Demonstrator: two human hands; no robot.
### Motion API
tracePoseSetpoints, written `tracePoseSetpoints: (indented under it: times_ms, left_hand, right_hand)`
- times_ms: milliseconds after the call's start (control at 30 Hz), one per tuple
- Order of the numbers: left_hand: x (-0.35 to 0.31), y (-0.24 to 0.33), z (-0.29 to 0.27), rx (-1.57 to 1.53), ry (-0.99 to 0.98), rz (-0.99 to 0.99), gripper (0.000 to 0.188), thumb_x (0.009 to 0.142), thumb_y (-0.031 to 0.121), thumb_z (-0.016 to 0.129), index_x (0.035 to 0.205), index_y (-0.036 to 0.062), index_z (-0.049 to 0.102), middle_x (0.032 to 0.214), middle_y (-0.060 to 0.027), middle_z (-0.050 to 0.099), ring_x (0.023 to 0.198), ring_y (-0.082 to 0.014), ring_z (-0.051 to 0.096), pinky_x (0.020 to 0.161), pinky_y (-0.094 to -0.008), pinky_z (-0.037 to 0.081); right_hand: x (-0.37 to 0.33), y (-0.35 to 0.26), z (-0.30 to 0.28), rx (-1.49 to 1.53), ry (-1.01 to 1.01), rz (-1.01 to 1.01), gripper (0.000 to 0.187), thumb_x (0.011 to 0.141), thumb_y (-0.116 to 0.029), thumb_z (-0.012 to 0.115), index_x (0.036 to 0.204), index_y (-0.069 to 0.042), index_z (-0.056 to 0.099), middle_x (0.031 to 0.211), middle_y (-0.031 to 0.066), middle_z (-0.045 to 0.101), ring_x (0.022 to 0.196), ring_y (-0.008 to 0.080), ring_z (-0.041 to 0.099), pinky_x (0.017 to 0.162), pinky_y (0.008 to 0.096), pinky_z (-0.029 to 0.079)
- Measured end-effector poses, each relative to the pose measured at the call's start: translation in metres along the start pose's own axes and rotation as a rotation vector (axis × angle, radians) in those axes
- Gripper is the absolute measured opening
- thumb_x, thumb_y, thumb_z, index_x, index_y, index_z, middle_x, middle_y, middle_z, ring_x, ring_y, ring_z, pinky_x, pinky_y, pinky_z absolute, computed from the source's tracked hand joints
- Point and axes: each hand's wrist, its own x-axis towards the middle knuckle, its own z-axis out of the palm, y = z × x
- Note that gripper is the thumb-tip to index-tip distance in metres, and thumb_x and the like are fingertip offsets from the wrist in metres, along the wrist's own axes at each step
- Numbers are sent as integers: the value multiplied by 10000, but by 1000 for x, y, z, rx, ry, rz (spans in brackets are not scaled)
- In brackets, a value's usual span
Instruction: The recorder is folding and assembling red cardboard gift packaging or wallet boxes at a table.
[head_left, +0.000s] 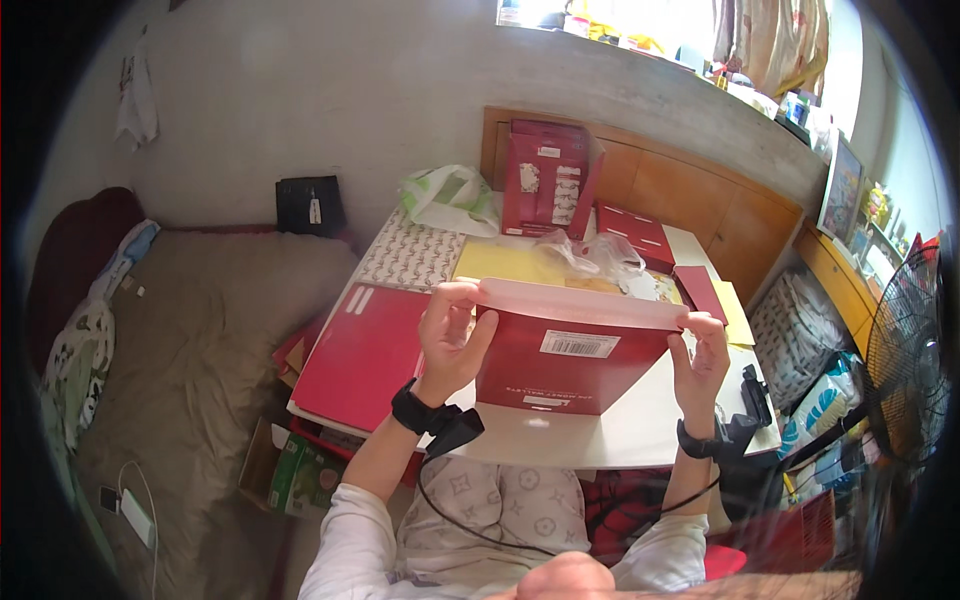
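Between my hands a red cardboard box (530, 372) stands tilted over the white table (450, 436), with a barcode label on the side toward me. Its pale top flap (590, 304) runs across from hand to hand. My left hand (452, 335) pinches the flap's left corner, thumb against the red side. At the right corner, my right hand (703, 352) grips the same edge between thumb and fingers. Both wrists wear black straps with a cable. Left of the box, flat red cardboard sheets (365, 360) lie on the table. The inside of the box is hidden from me.
Behind it stand an upright red box (548, 180), a flat red box (636, 236), a green-white plastic bag (450, 196), a patterned sheet (412, 252) and clear plastic wrap (598, 255). A bed (200, 360) lies left; a black fan (908, 350) stands right.
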Motion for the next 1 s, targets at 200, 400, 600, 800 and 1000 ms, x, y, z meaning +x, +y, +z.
tracePoseSetpoints:
  times_ms: [200, 400, 600, 800, 1000]
  left_hand:
    - [5, -2, -2, 6, -5, 21, 212, 889, -98, 596, 1057, 3, 516, 1031, -86, 591, 938, -109, 572, 837, -249, 467]
    - [7, 1, -3, 52, -53, 20, 184, 913, -94, 565, 1037, 16, 486, 1021, -74, 547, 867, -91, 489, 779, -226, 409]
    - [7, 1, -3, 44, -66, 25, 190, 923, -63, 585, 1060, 17, 481, 1026, -76, 545, 889, -101, 497, 808, -238, 414]
    - [1, -5, 0, -6, 63, -8, 264, 929, -19, 610, 1157, 14, 481, 1104, -82, 548, 1011, -127, 531, 922, -277, 425]
    - [5, 5, 1, 25, -16, -128, 376, 914, -4, 641, 1245, 6, 462, 1150, -88, 586, 1064, -138, 538, 954, -289, 423]
  right_hand:
    - [4, 2, -6, 55, -59, -26, 209, 883, -4, 699, 1051, -33, 579, 1000, 64, 589, 987, 173, 552, 911, 301, 430]
    - [9, 1, -10, 17, -129, -73, 184, 880, -13, 701, 1017, -30, 579, 978, 64, 579, 950, 176, 541, 878, 297, 425]
    - [8, 2, -7, 29, -81, -79, 230, 799, 82, 709, 981, -5, 597, 938, 90, 621, 899, 205, 578, 845, 306, 459]
    - [1, 3, -3, 77, -30, -28, 311, 838, 48, 710, 1099, -33, 562, 988, 72, 621, 965, 155, 580, 894, 289, 456]
    - [4, -1, 2, 169, -35, 12, 448, 858, 53, 690, 1264, -31, 521, 1122, 67, 614, 1045, 136, 583, 958, 296, 460]
